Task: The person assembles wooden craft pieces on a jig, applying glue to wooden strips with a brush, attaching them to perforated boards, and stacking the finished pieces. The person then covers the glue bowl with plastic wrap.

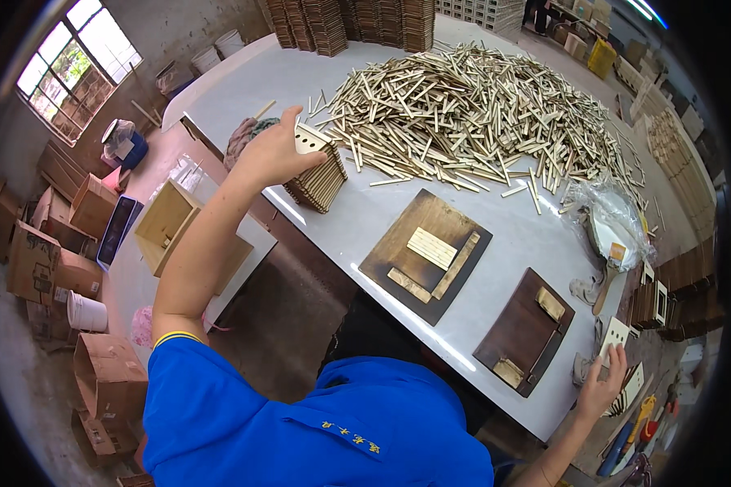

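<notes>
My left hand (278, 154) is spread at the top of a stack of thin wooden plates (321, 180), its thumb and fingers apart. The top plate is pale, with a row of dark round holes. At the table's right edge, the fingers of my right hand (603, 385) close on a pale wooden plate with holes (616, 337). Between my hands lies a dark board (394, 231) with wooden stop strips and several pale sticks (432, 247) side by side. Right of it is a second dark board (512, 329) with small wooden blocks.
A big heap of loose wooden sticks (471, 114) covers the far table. Tall brown stacks (349, 24) stand behind it. A plastic bag (609, 223) and a brush (605, 288) lie at the right, with tools (638, 430) below. An open wooden box (166, 223) and cartons (110, 373) are left.
</notes>
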Tool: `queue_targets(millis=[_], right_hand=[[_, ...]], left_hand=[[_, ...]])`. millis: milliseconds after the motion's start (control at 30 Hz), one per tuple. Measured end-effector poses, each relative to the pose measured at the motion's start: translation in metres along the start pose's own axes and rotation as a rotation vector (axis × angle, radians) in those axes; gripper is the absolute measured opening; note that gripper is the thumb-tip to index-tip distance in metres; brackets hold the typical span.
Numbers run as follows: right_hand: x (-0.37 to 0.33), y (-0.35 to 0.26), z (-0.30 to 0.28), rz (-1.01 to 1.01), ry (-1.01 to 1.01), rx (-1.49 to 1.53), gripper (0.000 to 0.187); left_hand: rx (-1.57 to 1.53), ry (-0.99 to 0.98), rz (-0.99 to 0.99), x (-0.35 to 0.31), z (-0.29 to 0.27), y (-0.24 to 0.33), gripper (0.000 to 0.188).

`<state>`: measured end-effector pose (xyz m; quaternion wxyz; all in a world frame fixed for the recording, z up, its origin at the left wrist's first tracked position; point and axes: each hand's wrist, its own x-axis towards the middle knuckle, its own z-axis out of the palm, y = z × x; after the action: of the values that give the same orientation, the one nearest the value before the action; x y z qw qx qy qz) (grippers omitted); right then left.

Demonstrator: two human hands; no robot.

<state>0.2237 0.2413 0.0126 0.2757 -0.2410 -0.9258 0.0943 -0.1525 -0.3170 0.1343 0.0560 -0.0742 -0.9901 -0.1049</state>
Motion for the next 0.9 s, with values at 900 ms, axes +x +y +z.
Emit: queue_targets(millis=[900], right_hand=[[-0.035, -0.147, 0.029, -0.133, -0.264, 0.218, 0.043]], left_hand=[[-0.313, 0.062, 0.760, -0.051, 0.138, 0.091, 0.026]])
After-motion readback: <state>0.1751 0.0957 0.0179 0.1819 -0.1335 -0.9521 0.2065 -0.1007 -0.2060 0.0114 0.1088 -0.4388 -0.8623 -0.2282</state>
